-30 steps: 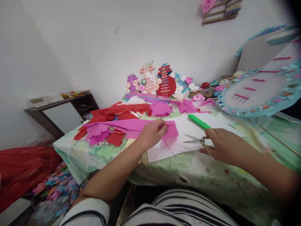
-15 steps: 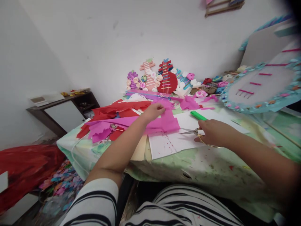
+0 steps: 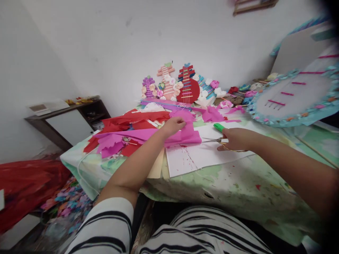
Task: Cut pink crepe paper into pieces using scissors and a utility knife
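Note:
My left hand [image 3: 173, 126] is closed on the magenta crepe paper [image 3: 189, 135], its fingertips pinching the upper part. The strip lies folded across the table, its right edge over white paper [image 3: 206, 155]. In my right hand [image 3: 234, 139] are the scissors [image 3: 212, 140], pointing left, with the blade tips right at the magenta paper's edge. The blades look nearly closed. A green-capped tool [image 3: 218, 127] sticks out above the right hand; whether the hand also grips it I cannot tell. Red crepe paper [image 3: 122, 121] lies crumpled left of my left hand.
Craft lutes with paper flowers, one of them red [image 3: 189, 90], lean on the wall behind. At right stands a large round fan shape [image 3: 293, 95] edged in blue. A low cabinet [image 3: 69, 127] is at left, with paper scraps [image 3: 70, 201] on the floor.
The scissors have moved slightly up and left relative to the paper edge, and their blades have come closer together. My left hand keeps its grip. The view has shifted a little.

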